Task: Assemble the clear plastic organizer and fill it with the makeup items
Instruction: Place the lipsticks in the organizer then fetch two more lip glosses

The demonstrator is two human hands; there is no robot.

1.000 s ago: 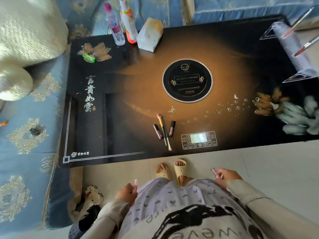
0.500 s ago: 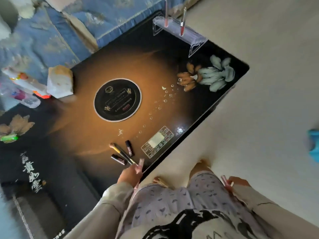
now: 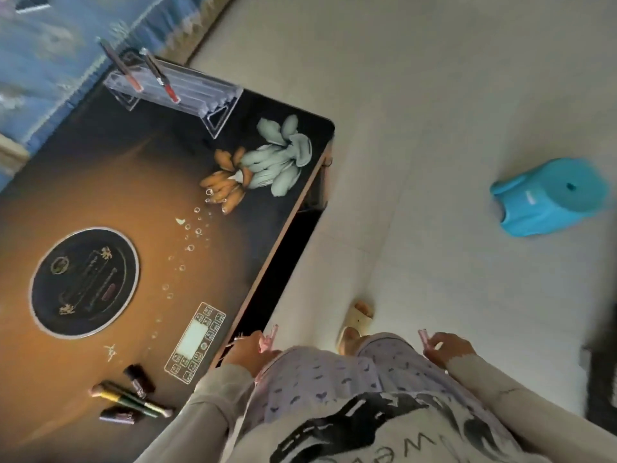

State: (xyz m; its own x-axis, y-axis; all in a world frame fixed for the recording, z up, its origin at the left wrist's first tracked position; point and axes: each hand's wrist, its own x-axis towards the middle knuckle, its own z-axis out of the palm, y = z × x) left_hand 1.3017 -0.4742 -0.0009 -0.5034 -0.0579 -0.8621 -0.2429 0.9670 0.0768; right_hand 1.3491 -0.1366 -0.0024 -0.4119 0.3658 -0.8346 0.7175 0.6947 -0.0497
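Note:
The clear plastic organizer (image 3: 187, 95) stands at the table's far corner with two red-tipped lip pencils (image 3: 160, 76) upright in it. My left hand (image 3: 248, 350) grips a small pink makeup tube (image 3: 269, 337) at the table's near edge. My right hand (image 3: 445, 347) holds another pink tube (image 3: 424, 339) above the floor beside my leg. Two dark lipsticks (image 3: 138, 379) and two makeup brushes (image 3: 133, 401) lie together on the table near its front edge, to the left of my left hand.
The dark glass table (image 3: 100, 182) has a round burner plate (image 3: 85, 284) and a touch panel (image 3: 195, 342). A blue plastic stool (image 3: 547, 200) lies on the pale floor at right. Blue patterned sofa fabric (image 3: 50, 45) lies behind the table.
The view has swung right, so the table now sits at left and the stool has come into sight. Both hands still hold their pink tubes; the left one has moved along the table edge.

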